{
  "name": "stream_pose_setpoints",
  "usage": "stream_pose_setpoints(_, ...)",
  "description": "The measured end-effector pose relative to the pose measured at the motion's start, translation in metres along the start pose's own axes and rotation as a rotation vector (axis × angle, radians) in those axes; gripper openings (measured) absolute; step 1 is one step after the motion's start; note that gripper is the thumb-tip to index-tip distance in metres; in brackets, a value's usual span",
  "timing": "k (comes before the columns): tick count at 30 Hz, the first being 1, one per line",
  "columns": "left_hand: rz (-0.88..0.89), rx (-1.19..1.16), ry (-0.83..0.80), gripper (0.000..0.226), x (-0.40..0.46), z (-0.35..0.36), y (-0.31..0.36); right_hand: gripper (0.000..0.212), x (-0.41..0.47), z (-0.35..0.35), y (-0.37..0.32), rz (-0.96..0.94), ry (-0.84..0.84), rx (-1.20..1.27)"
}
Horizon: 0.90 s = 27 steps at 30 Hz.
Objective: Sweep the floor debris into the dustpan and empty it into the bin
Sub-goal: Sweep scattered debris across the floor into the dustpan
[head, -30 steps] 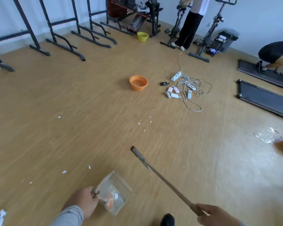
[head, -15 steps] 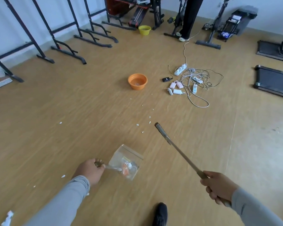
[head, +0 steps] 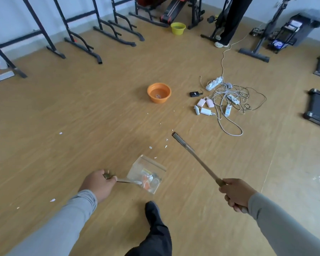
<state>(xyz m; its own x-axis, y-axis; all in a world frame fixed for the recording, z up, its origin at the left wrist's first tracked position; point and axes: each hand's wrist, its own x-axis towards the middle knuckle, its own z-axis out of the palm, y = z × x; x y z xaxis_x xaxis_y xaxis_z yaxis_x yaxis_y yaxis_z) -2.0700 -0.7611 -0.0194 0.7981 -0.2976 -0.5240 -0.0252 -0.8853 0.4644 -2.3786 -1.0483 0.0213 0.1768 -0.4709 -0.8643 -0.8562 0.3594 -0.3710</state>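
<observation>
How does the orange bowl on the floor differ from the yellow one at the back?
The orange bowl sits out on open floor near the paper scraps; the yellow bowl stands far back by the exercise machines. The orange bowl is shallow with something small inside; the yellow bowl looks deeper. Both are round, upright and open-topped.

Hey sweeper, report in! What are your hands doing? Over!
Left hand grips clear dustpan, some litter inside. Right hand grips broom stick. White scraps ahead of the pan. Cable tangle nearby.
</observation>
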Motion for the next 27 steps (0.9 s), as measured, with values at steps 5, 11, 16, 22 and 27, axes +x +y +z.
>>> stream_pose_setpoints(5, -0.021, 0.013, -0.034, 0.034, 0.039, 0.017, 0.039, 0.036, 0.045, -0.03, -0.06, 0.055, 0.077, -0.018)
stream_pose_setpoints(11, -0.064, -0.037, -0.03, 0.012, 0.063, 0.01, 0.084, 0.022, 0.083, -0.073, -0.129, 0.016, 0.081, -0.056)
stream_pose_setpoints(16, -0.103, -0.041, -0.015, 0.011, 0.084, 0.018, 0.117, 0.012, 0.148, -0.102, -0.198, -0.003, 0.094, -0.085)
stream_pose_setpoints(22, -0.229, -0.041, 0.019, 0.028, 0.106, 0.038, 0.167, 0.011, 0.259, -0.144, -0.31, -0.029, 0.054, -0.202)
stream_pose_setpoints(27, -0.405, -0.098, 0.086, 0.016, 0.118, 0.06, 0.213, 0.014, 0.354, -0.179, -0.411, -0.066, -0.019, -0.355)
